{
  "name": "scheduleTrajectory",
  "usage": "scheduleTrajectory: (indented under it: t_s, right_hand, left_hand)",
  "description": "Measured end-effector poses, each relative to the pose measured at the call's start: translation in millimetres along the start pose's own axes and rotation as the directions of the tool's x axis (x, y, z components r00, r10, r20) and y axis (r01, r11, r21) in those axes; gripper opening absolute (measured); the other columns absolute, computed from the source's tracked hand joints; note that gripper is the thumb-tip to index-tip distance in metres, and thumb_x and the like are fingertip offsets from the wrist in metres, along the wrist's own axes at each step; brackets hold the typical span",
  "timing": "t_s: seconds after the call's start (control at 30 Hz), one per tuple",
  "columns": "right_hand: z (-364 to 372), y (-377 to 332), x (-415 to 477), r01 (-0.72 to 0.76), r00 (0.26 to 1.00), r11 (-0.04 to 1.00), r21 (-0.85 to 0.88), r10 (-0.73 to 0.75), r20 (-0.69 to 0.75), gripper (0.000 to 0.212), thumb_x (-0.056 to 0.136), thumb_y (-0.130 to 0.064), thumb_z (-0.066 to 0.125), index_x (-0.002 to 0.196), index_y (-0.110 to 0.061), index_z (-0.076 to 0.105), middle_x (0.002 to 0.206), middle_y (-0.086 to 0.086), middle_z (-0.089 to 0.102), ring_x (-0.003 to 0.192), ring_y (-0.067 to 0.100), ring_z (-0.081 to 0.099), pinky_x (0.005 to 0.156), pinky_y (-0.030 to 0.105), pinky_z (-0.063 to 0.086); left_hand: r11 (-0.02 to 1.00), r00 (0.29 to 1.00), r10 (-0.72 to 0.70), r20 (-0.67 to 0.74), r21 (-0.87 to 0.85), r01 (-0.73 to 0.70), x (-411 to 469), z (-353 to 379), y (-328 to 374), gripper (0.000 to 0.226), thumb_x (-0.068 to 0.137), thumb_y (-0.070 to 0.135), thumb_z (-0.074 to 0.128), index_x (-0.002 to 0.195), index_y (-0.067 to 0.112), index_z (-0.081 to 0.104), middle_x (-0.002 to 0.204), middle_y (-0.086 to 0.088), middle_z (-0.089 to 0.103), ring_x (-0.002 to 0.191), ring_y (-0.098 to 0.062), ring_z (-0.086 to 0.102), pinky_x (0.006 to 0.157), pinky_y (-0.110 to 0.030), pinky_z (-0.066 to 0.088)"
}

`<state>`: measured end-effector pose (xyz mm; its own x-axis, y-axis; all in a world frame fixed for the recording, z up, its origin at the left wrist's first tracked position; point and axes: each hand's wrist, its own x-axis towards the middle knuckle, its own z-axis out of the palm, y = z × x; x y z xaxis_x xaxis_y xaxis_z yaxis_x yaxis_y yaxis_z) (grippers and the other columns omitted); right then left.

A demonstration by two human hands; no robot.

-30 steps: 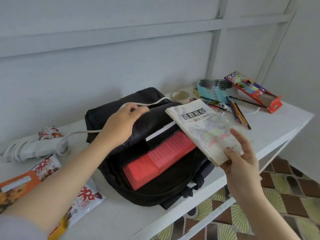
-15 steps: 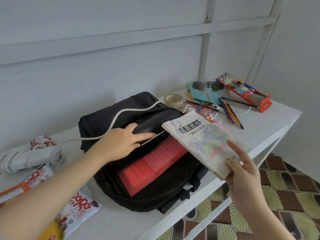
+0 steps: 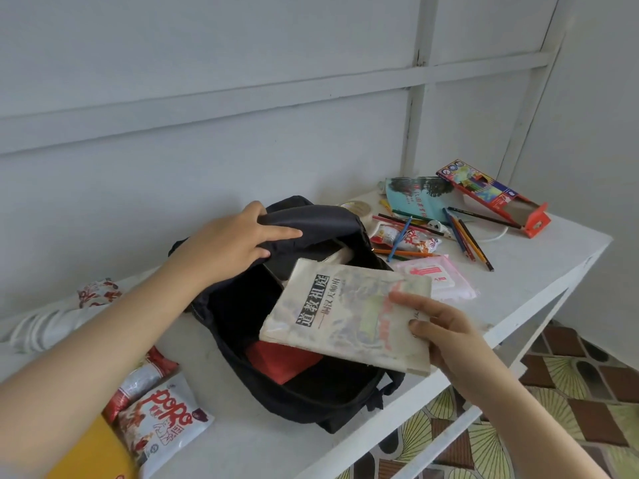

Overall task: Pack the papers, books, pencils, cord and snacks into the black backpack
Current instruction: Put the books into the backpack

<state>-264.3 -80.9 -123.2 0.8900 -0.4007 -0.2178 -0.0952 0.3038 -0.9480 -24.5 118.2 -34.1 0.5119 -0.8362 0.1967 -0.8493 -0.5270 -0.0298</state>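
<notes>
The black backpack [image 3: 304, 399] lies open on the white table [image 3: 539, 267]. My left hand [image 3: 235, 242] grips its upper flap and holds it up. My right hand [image 3: 439, 331] holds a pale book [image 3: 345, 312] by its right end, tilted over the opening. A red book [image 3: 280, 361] lies inside the bag, partly hidden under the pale one. Loose coloured pencils [image 3: 463, 236] and a teal book [image 3: 415, 198] lie at the far right. Snack packets [image 3: 162, 420] sit at the near left, and a white cord [image 3: 45, 326] is coiled behind my left forearm.
A red pencil box [image 3: 494, 195] lies open at the far right corner. A pink tissue pack [image 3: 439, 274] and small snack wrappers [image 3: 404, 236] sit beside the bag. A tape roll [image 3: 356, 206] stands near the wall. The table's front edge drops to a tiled floor [image 3: 560, 392].
My left hand lifted the flap higher, widening the opening. My right hand brought the pale book left and down over the opening, covering most of the red book.
</notes>
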Motion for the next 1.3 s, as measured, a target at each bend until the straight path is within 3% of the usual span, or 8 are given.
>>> scheduleTrajectory:
  t_s: [0.27,0.4,0.53,0.67,0.8,0.93,1.07,1.3]
  right_hand:
    - [57.5,-5.3,64.6,0.007,0.997,0.999,0.043,-0.004,-0.075,0.033,0.096,0.001,0.042,0.113,-0.020,0.060,0.124,0.012,0.055,0.101,0.025,0.061,0.084,0.045,0.056]
    - [81.7,2.6,87.4,0.000,0.999,0.997,0.074,0.004,-0.048,0.051,0.092,0.007,0.043,0.138,-0.014,0.041,0.099,0.012,0.057,0.091,0.026,0.051,0.097,0.058,0.042]
    - [91.6,-4.2,91.5,0.002,0.984,0.972,-0.236,0.040,0.171,0.075,0.088,0.009,0.052,0.148,-0.014,0.014,0.100,0.015,0.058,0.072,0.018,0.065,0.069,0.032,0.059]
    - [99.2,-6.4,103.9,0.029,0.990,0.904,-0.425,0.034,0.140,0.076,0.088,0.001,0.059,0.149,-0.010,0.015,0.079,0.011,0.063,0.054,0.015,0.064,0.057,0.032,0.059]
    - [107.5,-5.1,120.9,0.026,0.998,0.877,-0.480,0.007,0.067,0.074,0.087,-0.001,0.059,0.149,-0.011,0.019,0.064,0.008,0.059,0.041,0.011,0.058,0.052,0.030,0.058]
    - [110.6,-3.2,134.8,-0.004,0.999,0.837,-0.548,0.028,0.035,0.072,0.090,-0.009,0.057,0.150,-0.016,0.018,0.066,0.007,0.059,0.045,0.015,0.056,0.047,0.030,0.056]
    - [105.5,-1.7,144.3,-0.025,0.998,0.816,-0.577,0.049,0.026,0.070,0.091,-0.016,0.056,0.149,-0.025,0.018,0.058,0.004,0.053,0.036,0.012,0.048,0.035,0.020,0.041]
    - [97.3,0.8,156.4,-0.037,0.996,0.831,-0.555,0.077,0.048,0.058,0.091,-0.015,0.054,0.142,-0.026,0.029,0.054,0.003,0.048,0.033,0.011,0.041,0.034,0.018,0.032]
  left_hand:
    - [0.999,0.999,-0.038,0.004,-0.006,0.038,-1.2,-12.9,8.9,0.051,0.091,0.022,0.058,0.131,0.050,0.044,0.114,0.002,0.040,0.081,-0.017,0.049,0.073,-0.032,0.041]
    - [0.999,0.998,-0.052,0.020,0.000,0.052,-2.9,-16.8,11.2,0.052,0.091,0.022,0.057,0.131,0.052,0.042,0.116,0.002,0.039,0.086,-0.018,0.051,0.076,-0.034,0.044]
    - [0.998,0.998,-0.059,0.018,-0.008,0.060,-6.7,-17.8,12.4,0.053,0.091,0.021,0.057,0.131,0.052,0.041,0.115,0.002,0.039,0.084,-0.018,0.050,0.078,-0.036,0.044]
    - [0.998,0.998,-0.063,0.006,-0.006,0.063,-9.1,-15.3,14.6,0.053,0.091,0.021,0.058,0.131,0.051,0.041,0.114,0.004,0.038,0.084,-0.017,0.050,0.077,-0.035,0.045]
    - [0.998,0.998,-0.059,0.000,-0.007,0.059,-10.5,-13.8,15.9,0.054,0.091,0.020,0.058,0.132,0.050,0.042,0.113,0.004,0.038,0.083,-0.017,0.049,0.074,-0.031,0.043]
    - [0.998,0.998,-0.059,-0.002,-0.007,0.059,-13.2,-13.7,15.3,0.054,0.091,0.020,0.059,0.132,0.050,0.041,0.116,0.004,0.038,0.083,-0.016,0.048,0.073,-0.031,0.043]
    - [0.997,0.997,-0.074,0.005,-0.030,0.074,-13.6,-11.9,12.8,0.054,0.091,0.021,0.059,0.132,0.051,0.041,0.118,0.005,0.037,0.083,-0.015,0.048,0.072,-0.028,0.041]
    - [0.994,0.996,-0.088,0.016,-0.070,0.089,-10.2,-9.6,8.5,0.053,0.090,0.022,0.060,0.130,0.052,0.043,0.118,0.006,0.038,0.088,-0.014,0.050,0.075,-0.029,0.043]
